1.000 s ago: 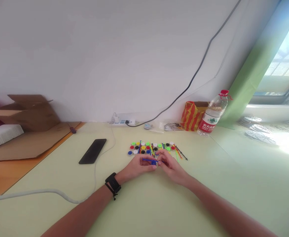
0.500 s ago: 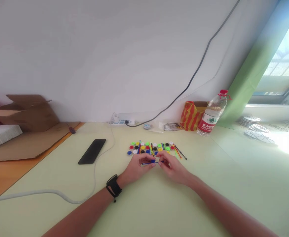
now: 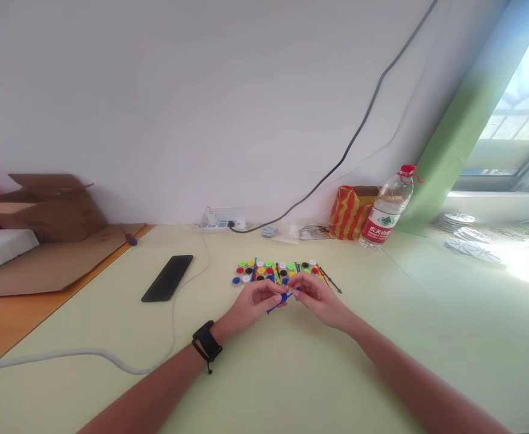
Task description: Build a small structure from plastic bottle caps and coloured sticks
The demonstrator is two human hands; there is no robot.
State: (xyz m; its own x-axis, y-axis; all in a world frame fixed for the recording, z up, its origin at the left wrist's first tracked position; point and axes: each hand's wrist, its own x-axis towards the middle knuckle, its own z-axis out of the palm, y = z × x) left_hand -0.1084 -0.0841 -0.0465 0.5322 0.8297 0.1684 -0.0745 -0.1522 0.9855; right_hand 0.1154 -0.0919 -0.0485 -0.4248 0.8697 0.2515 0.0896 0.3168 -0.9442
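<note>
My left hand (image 3: 252, 303) and my right hand (image 3: 319, 298) meet over the pale green table (image 3: 291, 374). Between their fingertips they pinch a small blue disc on a thin blue stick (image 3: 279, 301), which slants down to the left. Just beyond the hands lie rows of small coloured discs (image 3: 264, 271) in green, yellow, red, black, white and blue. Thin coloured sticks (image 3: 325, 278) lie among the discs and to their right. A black band sits on my left wrist (image 3: 206, 345).
A black phone (image 3: 167, 278) lies to the left, with a white cable (image 3: 111, 355) curving past it. At the wall stand a power strip (image 3: 222, 224), a striped orange bag (image 3: 349, 212) and a water bottle (image 3: 385, 211). Cardboard (image 3: 52, 253) lies at far left.
Both hands have shifted slightly away from me, toward the discs. The blue stick, level a second ago, now tilts down to the left.
</note>
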